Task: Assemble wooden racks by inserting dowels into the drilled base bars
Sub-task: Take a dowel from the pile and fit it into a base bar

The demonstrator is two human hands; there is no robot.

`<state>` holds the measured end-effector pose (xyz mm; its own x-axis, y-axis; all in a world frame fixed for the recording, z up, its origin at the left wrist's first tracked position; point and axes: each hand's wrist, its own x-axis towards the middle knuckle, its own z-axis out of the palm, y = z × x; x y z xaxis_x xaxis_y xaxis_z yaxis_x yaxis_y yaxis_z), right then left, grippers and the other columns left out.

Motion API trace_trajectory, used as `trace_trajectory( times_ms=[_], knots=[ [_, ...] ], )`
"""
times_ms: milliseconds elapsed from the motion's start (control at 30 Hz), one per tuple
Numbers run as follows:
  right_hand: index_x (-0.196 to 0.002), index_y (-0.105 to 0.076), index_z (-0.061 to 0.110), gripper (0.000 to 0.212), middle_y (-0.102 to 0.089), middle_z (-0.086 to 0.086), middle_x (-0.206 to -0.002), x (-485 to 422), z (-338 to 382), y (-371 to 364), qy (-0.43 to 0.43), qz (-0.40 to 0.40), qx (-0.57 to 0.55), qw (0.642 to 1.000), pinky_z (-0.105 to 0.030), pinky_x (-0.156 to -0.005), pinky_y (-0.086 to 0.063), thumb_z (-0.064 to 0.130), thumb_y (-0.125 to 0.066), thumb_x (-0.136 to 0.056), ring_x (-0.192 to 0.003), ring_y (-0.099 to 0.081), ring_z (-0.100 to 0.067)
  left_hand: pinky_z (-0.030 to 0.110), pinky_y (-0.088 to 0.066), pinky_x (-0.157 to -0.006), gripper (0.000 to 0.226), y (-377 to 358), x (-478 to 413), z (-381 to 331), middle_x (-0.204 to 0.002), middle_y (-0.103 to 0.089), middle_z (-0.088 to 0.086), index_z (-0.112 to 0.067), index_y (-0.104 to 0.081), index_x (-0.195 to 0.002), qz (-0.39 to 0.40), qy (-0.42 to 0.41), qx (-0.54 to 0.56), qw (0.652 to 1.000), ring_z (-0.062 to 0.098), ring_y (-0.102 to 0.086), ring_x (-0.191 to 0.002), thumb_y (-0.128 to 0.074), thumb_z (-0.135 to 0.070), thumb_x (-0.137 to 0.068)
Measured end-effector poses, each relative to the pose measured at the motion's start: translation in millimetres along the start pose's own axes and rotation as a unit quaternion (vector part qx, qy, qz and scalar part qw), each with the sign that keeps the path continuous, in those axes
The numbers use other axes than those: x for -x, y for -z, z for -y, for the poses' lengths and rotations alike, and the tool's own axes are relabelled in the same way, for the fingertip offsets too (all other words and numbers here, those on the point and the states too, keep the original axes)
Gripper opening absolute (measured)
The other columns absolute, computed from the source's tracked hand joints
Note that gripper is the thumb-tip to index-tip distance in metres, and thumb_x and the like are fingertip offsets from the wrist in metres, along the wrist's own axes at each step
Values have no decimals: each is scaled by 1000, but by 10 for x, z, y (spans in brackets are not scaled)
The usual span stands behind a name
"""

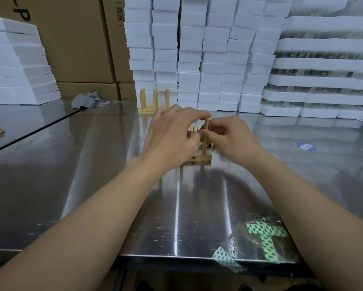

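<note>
Middle of the frame: both hands meeting over a steel bench (96, 164). Right hand (232, 136) pinching an upright dowel (205, 131) about halfway up, fingers (215, 131) closed on it. Dowel standing in a short wooden base bar (200, 158) lying flat on the bench, one drilled hole visible on the bar's near face. Left hand (172, 133) curled just left of the dowel, forefinger arched over its top end, other fingers bent toward the bar; hard to tell whether gripping the bar or only resting there, since the palm hides the contact. Behind the hands, a small heap of loose dowels (194, 129), mostly covered. Further back, above centre, a finished rack (153, 101) with three upright pegs, standing against stacks of white foam blocks (197, 59). Cardboard boxes (75, 43) at upper left. Lower right, crumpled clear wrapping with green-printed tape (258, 240) at the bench edge.
</note>
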<state>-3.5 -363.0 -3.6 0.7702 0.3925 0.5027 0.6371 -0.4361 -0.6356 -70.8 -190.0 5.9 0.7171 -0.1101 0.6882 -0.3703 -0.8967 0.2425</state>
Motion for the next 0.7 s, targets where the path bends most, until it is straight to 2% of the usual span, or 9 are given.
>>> trace_trajectory(
  times_ms=[67,167,333,500,600,700],
  knots=[
    [-82,-77,17,19,-79,2,-80,9,-4,6,4,-5,5,1000,-48,-89,-57,28,-74,-97,-87,-76,-19,31,-30,-103,49,5,14,4,-122,-75,-20,-38,-73,-130,-2,5,6,1000,10,-59,-111,-56,-17,-89],
    [-80,-78,21,18,-78,7,-77,24,0,-3,8,-12,6,1000,-46,-87,-58,29,-74,-96,-83,-76,-13,32,-32,-103,51,15,1,-29,-121,-77,-19,-38,-78,-125,-14,21,17,1000,10,-60,-109,-52,-18,-87],
    [-82,-79,19,18,-77,2,-73,33,-11,-8,11,-20,7,1000,-50,-83,-59,27,-73,-97,-78,-75,-23,29,-32,-106,53,2,-4,-60,-124,-78,-16,-38,-79,-125,-15,40,18,999,13,-65,-113,-59,-6,-88],
    [-80,-77,20,19,-72,9,-67,45,10,-39,10,-18,16,1000,-37,-78,-59,25,-73,-98,-69,-72,-11,25,-31,-111,63,2,35,-49,-129,-76,-16,-39,-78,-128,-13,65,41,997,13,-61,-124,-55,0,-84],
    [-83,-78,14,19,-75,1,-74,55,22,-45,2,-16,5,1000,-44,-82,-61,24,-72,-98,-75,-76,-18,34,-24,-125,68,5,23,-24,-134,-73,-15,-36,-76,-130,-4,49,33,998,4,-55,-136,-55,4,-79],
    [-86,-78,9,19,-78,-3,-77,80,13,-66,4,-18,2,1000,-46,-83,-61,22,-72,-99,-77,-77,-20,40,-17,-130,68,-32,10,-21,-130,-75,-16,-32,-77,-128,0,37,25,999,4,-52,-144,-55,7,-77]
  ],
)
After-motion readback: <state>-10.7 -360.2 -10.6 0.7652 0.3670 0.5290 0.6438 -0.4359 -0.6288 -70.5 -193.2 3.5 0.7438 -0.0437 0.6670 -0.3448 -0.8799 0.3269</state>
